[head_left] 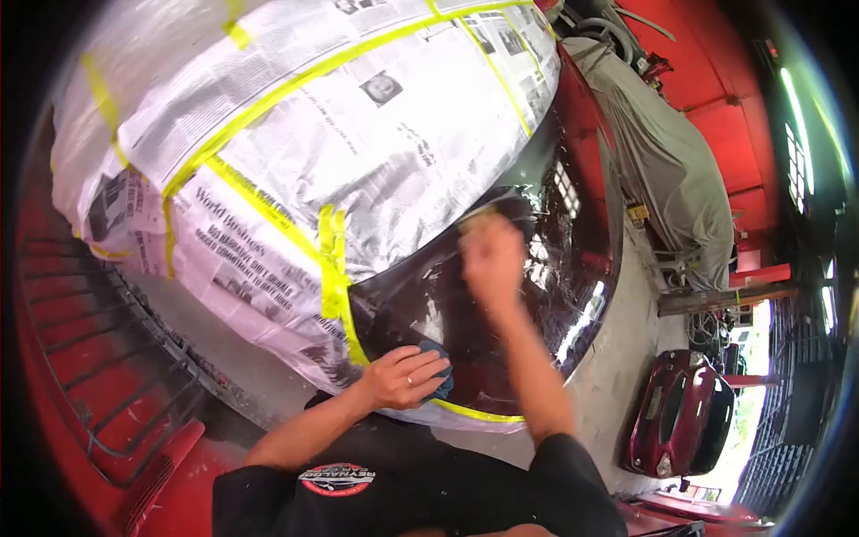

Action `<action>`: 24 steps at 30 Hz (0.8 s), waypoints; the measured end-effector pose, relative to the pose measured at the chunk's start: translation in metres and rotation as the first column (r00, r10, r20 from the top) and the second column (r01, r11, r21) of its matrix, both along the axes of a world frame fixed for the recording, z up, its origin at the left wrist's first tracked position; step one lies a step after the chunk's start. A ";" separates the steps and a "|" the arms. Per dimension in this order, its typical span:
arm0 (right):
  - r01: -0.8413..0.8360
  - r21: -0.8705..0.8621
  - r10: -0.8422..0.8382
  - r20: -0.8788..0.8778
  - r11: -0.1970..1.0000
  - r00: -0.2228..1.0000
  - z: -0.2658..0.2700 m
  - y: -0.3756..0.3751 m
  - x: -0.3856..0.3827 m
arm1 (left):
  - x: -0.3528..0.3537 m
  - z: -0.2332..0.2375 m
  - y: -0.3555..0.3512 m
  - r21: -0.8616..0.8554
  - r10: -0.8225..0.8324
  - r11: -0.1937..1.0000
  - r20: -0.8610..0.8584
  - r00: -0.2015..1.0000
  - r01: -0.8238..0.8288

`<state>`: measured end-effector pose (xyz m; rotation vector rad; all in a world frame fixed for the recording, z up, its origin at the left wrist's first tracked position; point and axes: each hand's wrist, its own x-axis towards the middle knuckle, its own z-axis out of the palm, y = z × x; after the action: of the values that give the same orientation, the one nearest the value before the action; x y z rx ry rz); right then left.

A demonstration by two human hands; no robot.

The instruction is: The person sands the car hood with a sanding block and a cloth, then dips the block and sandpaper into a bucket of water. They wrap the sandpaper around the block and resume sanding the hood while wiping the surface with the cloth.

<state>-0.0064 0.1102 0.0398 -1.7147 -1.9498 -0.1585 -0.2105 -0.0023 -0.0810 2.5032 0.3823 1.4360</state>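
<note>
My left hand (404, 377), with a ring on one finger, grips a bunched dark blue cloth (438, 369) at the near edge of a dark, glossy car panel (420, 313). Farther up the panel is my right hand (494, 259), smeared by motion. Its fingers are closed over a small yellowish piece (478, 216), too blurred to name, against the dark surface. Whitish streaks and wet-looking marks show on the panel. Newspaper (358, 152) covers the car beside it, held by yellow masking tape (333, 268).
A car under a grey cover (667, 143) stands to the right along a red wall (716, 63). Lower right, a dark red car (684, 413) is parked near a bright doorway. Black metal railings (98, 358) run along the left. Concrete floor (599, 358) borders the panel.
</note>
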 end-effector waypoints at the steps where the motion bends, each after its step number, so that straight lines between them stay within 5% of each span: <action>1: -0.077 -0.159 0.097 0.121 0.984 0.988 -0.013 -0.027 -0.028 | 0.000 0.002 -0.003 -0.009 0.062 0.998 0.010 0.998 -0.062; 2: -0.062 0.068 0.066 -0.056 0.996 0.996 -0.033 -0.051 -0.049 | -0.001 0.009 -0.004 -0.132 0.056 0.990 0.005 0.998 -0.054; 3: -0.045 0.067 0.050 -0.078 0.997 0.996 -0.041 -0.045 -0.031 | 0.001 0.012 -0.008 -0.131 0.033 0.991 0.012 0.999 -0.031; 5: 0.029 0.112 -0.033 0.032 0.993 0.999 -0.038 -0.004 0.027 | 0.008 0.015 -0.003 -0.177 0.280 0.948 0.072 0.957 -0.264; 8: 0.397 0.020 -0.394 -0.090 0.918 0.915 -0.024 0.067 0.104 | 0.005 0.026 0.005 -0.193 0.317 0.932 0.017 0.948 -0.308; 11: 0.474 -0.196 -0.481 0.014 0.858 0.877 -0.036 0.036 0.088 | 0.006 0.024 0.006 -0.208 0.322 0.926 -0.008 0.947 -0.316; 13: 0.086 0.038 -0.087 0.024 0.996 0.996 -0.038 -0.025 0.029 | 0.008 0.028 0.004 -0.193 0.387 0.900 -0.053 0.921 -0.390; 15: 0.080 -0.008 -0.081 -0.111 0.997 0.991 -0.044 -0.038 0.018 | 0.010 0.028 0.003 -0.189 0.398 0.896 -0.055 0.916 -0.401; 21: 0.389 -0.008 -0.389 -0.020 0.921 0.921 -0.028 0.110 0.142 | 0.008 0.024 0.000 -0.180 0.426 0.881 -0.104 0.899 -0.438; 24: 0.330 -0.044 -0.333 -0.071 0.943 0.940 -0.032 0.060 0.098 | 0.005 0.021 0.000 -0.164 0.413 0.892 -0.084 0.907 -0.421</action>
<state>0.0918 0.1704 0.0080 -2.0301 -1.6027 -0.1790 -0.2057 -0.0018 -0.0603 2.4037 1.0668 1.4037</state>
